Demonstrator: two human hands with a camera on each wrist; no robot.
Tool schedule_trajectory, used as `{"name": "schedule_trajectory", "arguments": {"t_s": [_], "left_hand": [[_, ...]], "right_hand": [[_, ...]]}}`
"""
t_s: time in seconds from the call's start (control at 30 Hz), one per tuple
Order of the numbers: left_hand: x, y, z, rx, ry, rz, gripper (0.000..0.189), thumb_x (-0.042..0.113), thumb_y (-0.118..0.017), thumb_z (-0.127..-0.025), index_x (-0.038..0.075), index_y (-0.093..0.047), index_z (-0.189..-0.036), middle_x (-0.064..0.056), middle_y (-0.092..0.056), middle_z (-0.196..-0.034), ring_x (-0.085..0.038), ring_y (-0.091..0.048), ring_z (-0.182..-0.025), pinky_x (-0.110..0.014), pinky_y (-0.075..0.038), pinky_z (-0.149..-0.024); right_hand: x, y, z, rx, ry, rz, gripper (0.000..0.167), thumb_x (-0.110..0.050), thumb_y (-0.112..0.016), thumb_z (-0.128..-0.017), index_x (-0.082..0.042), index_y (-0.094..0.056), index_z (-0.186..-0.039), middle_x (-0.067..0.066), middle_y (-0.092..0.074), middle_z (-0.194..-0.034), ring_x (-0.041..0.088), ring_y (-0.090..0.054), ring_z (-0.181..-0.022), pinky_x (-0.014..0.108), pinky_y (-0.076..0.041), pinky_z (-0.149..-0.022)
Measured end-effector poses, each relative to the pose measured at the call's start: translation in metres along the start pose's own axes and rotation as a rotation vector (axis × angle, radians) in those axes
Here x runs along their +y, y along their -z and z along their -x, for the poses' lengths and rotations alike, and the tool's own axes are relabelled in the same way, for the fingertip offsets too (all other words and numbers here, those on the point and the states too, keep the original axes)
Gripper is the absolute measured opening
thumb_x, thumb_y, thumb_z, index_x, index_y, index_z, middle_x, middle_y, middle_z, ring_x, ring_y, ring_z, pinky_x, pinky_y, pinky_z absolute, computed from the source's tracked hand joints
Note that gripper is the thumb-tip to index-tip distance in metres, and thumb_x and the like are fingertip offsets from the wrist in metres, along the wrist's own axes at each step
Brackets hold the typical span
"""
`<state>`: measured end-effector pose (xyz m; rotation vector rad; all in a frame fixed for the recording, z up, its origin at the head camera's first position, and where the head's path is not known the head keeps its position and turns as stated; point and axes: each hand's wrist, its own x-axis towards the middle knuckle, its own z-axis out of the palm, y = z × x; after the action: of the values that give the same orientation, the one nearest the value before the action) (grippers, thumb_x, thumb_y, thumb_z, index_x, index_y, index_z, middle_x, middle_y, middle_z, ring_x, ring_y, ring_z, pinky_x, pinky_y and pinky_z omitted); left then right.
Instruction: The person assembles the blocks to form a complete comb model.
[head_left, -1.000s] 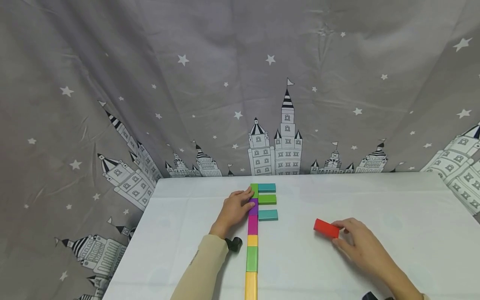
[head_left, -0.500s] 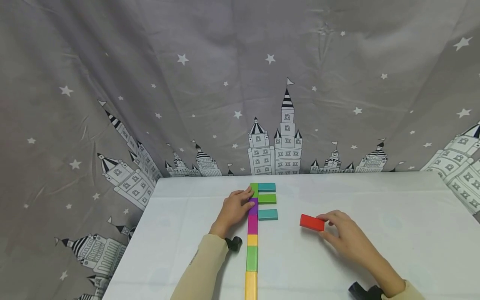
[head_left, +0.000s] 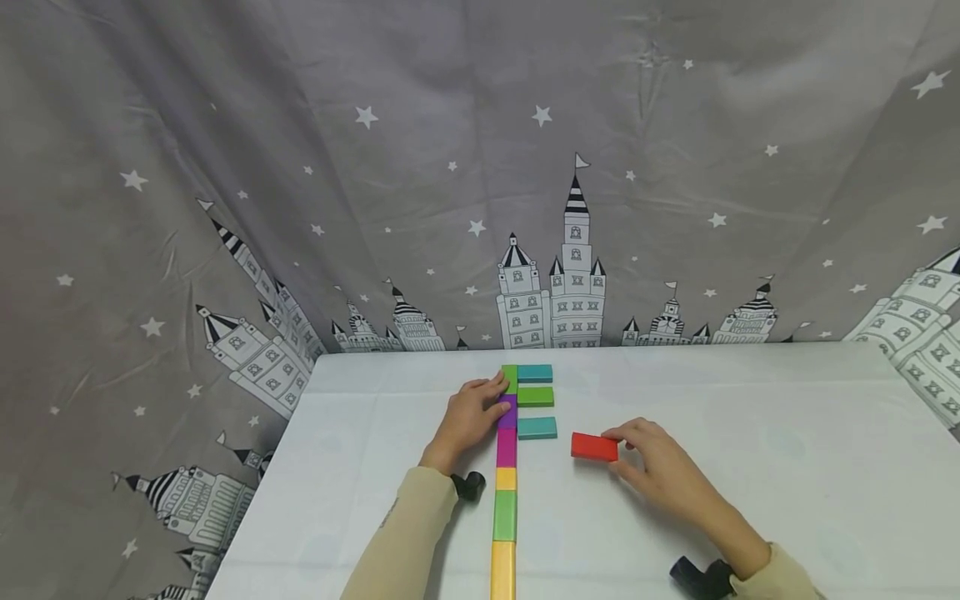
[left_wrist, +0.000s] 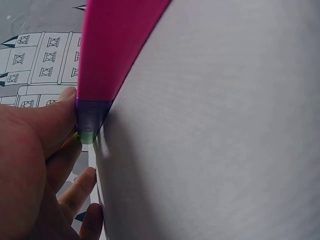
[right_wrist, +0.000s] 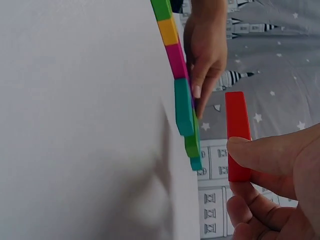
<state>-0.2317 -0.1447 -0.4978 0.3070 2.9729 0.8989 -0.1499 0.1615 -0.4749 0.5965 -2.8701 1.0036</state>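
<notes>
My right hand pinches a red block by its right end. In the right wrist view thumb and fingers hold the red block above the white surface. A line of coloured blocks runs toward me: green, purple, magenta, yellow, light green and yellow-orange. From its far part, a teal block, a green block and a second teal block stick out rightward. My left hand rests its fingertips against the left side of the green and purple blocks.
A white cloth-covered table carries the blocks. Behind it hangs a grey curtain printed with castles and stars. Dark wrist mounts show on both forearms.
My right hand has carried the red block leftward, closer to the nearer teal block, turning it more level with the side blocks. The left hand has stayed in place.
</notes>
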Motion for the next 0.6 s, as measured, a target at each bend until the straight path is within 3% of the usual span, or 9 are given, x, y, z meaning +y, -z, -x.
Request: {"name": "schedule_trajectory", "arguments": {"t_s": [0.6], "left_hand": [[0.004,0.001,0.000,0.000,0.012,-0.005,0.048,0.028,-0.065,-0.099,0.015,-0.055,-0.144,0.004,-0.046,-0.154,-0.028,-0.040,-0.142,-0.055,-0.029,-0.117]], "right_hand": [[-0.018,-0.031,-0.019,-0.068,0.032,-0.055,0.034,-0.011,-0.080,-0.084,-0.011,-0.073,-0.117,-0.004,-0.066,-0.105,0.012,-0.056,-0.094,0.039,-0.054,-0.085]]}}
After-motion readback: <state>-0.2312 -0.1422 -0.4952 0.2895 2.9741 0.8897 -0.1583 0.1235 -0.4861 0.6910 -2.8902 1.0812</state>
